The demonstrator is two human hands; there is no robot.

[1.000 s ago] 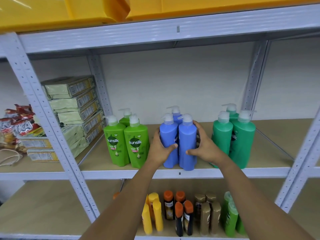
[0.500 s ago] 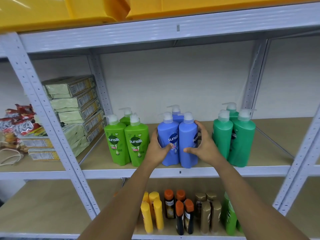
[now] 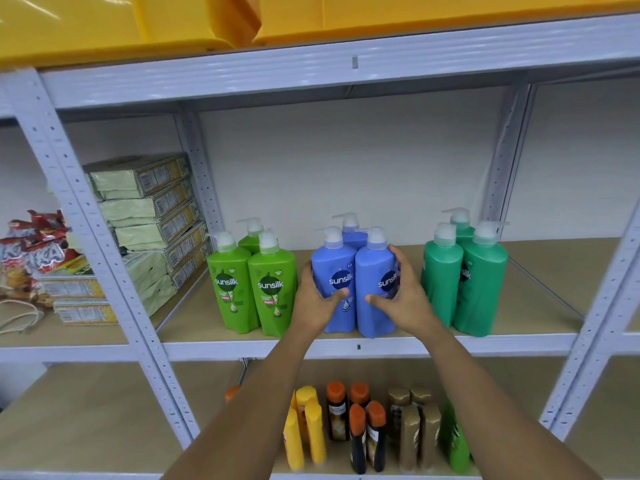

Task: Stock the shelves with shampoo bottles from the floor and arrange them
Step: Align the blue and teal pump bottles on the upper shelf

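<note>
Your open gaps on the middle shelf (image 3: 363, 344): between light-green bottles (image 3: 252, 289) and blue bottles (image 3: 353, 282), and between blue and dark-green bottles (image 3: 464, 278). Bare board lies right of the dark-green group; the upper shelf beam (image 3: 311, 74) caps your headroom.
</note>
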